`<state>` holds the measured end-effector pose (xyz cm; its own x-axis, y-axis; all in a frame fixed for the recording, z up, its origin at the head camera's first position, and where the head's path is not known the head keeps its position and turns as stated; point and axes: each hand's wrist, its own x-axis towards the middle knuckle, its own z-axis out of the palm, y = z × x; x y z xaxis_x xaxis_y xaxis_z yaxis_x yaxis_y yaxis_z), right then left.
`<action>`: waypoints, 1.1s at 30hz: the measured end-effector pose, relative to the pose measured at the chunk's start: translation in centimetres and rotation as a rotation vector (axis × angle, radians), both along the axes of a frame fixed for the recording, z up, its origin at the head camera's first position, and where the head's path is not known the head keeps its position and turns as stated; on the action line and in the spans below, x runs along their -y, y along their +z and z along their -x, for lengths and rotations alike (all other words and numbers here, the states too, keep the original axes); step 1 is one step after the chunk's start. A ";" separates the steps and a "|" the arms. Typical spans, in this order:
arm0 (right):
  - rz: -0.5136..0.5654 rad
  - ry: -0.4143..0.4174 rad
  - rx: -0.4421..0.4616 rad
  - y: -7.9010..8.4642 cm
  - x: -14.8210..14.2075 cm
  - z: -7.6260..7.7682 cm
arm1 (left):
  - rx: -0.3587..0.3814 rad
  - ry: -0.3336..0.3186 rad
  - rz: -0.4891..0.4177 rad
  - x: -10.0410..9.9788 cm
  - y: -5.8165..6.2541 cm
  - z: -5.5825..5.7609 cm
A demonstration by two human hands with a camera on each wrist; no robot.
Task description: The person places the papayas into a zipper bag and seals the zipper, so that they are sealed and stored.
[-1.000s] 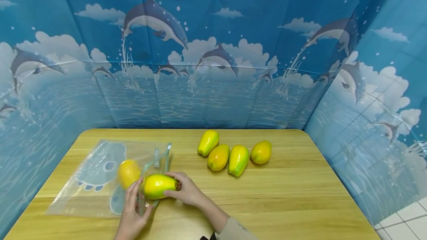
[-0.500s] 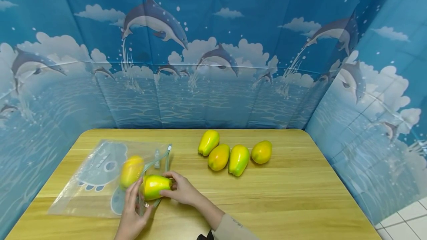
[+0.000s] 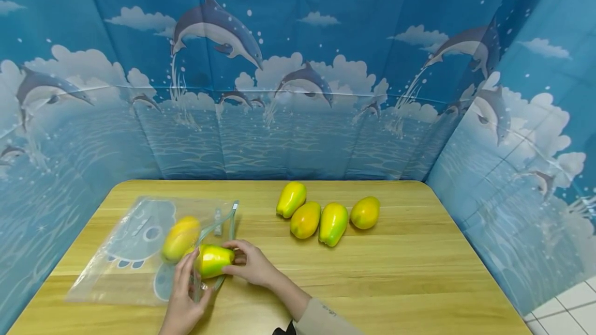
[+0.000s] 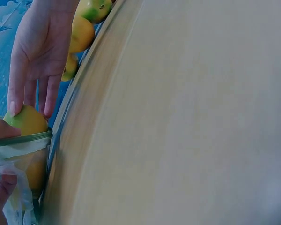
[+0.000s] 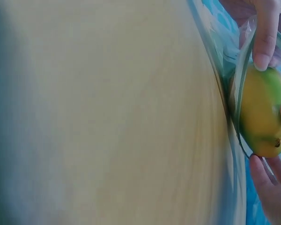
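Note:
A yellow-green papaya (image 3: 217, 261) is partway into the mouth of a clear plastic zip bag (image 3: 116, 283). My right hand (image 3: 253, 265) holds its outer end between thumb and fingers. At the bag's mouth, my left hand (image 3: 183, 291) grips the green zip edge, its fingertips against the film beside the fruit. Another papaya (image 3: 179, 239) lies inside, seen through the film. The left wrist view shows the papaya (image 4: 30, 122) poking above the zip rim, my right hand (image 4: 42, 56) over it. In the right wrist view, its stem end (image 5: 277, 142) faces outward.
Several loose papayas, among them a green-yellow papaya (image 3: 333, 224) and an orange-yellow papaya (image 3: 365, 212), lie toward the back of the wooden table (image 3: 396, 283). A blue dolphin-print curtain (image 3: 298, 133) hangs behind it and along the sides.
My right hand has moved left, pushing the held papaya deeper into the bag. The papaya inside has shifted and turned. The left hand keeps its place at the mouth.

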<state>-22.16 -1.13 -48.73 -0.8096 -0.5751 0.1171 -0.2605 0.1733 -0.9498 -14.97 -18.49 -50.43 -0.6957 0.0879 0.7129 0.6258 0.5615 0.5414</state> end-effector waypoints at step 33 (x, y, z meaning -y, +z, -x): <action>-0.012 -0.013 -0.038 -0.2 2.3 0.1 | -0.021 -0.021 -0.008 0.0 -0.4 0.1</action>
<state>-22.23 -3.42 -48.92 -0.8120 -0.5664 0.1409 -0.2942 0.1886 -0.9370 -15.12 -18.48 -50.81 -0.6790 0.0964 0.7278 0.6485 0.5435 0.5330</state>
